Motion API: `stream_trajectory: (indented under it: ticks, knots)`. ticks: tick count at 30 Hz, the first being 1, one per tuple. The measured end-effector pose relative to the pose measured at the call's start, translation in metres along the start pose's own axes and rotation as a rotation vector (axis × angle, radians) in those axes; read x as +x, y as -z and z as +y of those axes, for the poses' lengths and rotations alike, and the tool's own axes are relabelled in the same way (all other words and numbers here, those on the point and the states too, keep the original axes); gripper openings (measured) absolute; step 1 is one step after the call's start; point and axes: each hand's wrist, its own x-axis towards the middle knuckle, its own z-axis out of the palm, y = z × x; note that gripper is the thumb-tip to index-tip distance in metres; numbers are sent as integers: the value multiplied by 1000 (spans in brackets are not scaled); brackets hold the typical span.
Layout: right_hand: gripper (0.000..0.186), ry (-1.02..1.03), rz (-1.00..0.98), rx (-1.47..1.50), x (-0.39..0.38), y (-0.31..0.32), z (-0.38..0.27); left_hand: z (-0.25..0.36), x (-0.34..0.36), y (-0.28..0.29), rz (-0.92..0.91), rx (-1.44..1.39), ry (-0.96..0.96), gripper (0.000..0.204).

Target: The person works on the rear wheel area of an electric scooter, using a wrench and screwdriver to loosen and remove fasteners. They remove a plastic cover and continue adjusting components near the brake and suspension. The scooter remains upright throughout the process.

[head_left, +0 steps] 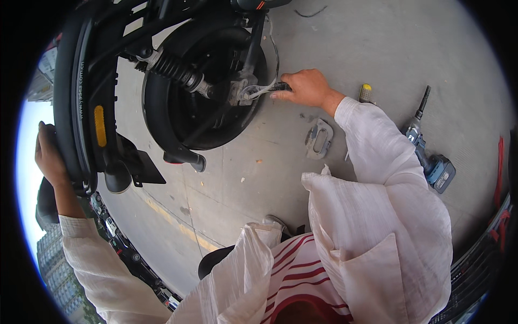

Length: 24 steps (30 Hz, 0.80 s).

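Head view: right hand (308,88) grips dark piece (281,86) near wheel (181,110).

The grey concrete floor (232,173), marked with a faded yellow line (178,222), bears scattered crumbs, a looped grey handle (311,144), a yellow-ended tool (366,92), a blue drill (424,154) and a curved wire (311,14).
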Motion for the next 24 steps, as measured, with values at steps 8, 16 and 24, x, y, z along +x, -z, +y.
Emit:
stream_trajectory:
  ticks: [8, 16, 24]
  knots:
    - [67, -255, -86, 462, -44, -46, 1, -2, 7, -6, 14, 20, -67, 45]
    - [59, -602, -508, 1832, -71, -76, -117, 5, 1, -5, 1, 16, -39, 44]
    - [62, -701, -379, 2113, -49, -78, -154, -2, 6, -1, -15, 4, -6, 42]
